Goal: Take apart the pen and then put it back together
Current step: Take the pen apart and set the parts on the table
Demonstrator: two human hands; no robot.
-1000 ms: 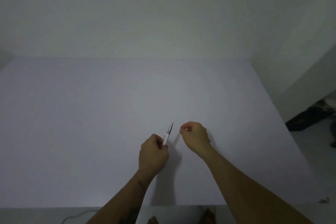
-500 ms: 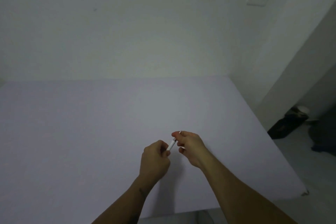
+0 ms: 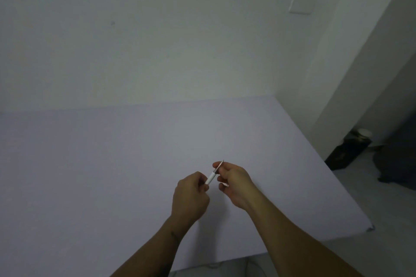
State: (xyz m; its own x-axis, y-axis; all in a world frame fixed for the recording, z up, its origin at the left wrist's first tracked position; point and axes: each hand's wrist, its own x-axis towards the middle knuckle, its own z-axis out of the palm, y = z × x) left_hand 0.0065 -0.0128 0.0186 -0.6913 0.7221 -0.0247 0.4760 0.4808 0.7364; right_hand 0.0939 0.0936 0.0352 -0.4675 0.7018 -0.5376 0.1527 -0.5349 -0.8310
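Both hands, left hand (image 3: 190,197) and right hand (image 3: 235,181), pinch the tilted pen (image 3: 212,176).

The room is looking dim and grey. Soft light is falling from above, so the table (image 3: 112,164) is glowing a pale purple. No strong shadows are showing. The wall (image 3: 157,40) is looking grainy. Lines are bending near the edges. The right side is fading dark.

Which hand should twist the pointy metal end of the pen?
Probably the right hand: its fingertips already pinch the metal tip of the pen, while the left hand grips the white barrel, steadying it.
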